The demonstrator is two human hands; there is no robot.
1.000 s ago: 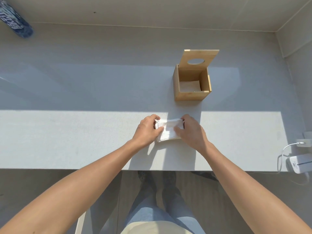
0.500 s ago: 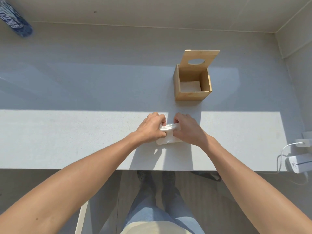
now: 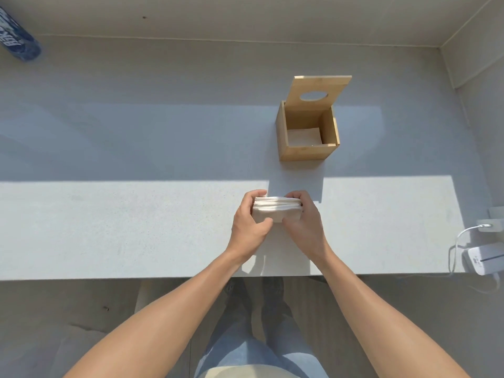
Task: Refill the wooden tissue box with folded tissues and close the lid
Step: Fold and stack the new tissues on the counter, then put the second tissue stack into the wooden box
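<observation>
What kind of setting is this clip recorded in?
Probably an indoor desk or counter against a wall: a plain grey tabletop, a white plugged-in device at its edge, and a wooden tissue box.

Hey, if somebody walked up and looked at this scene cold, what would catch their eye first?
Probably the stack of folded tissues, lit by sun near the table's front edge, pinched between the left hand and the right hand. Next, the wooden tissue box farther back in shade, its lid with the oval hole standing open and some white tissue already at the bottom.
</observation>
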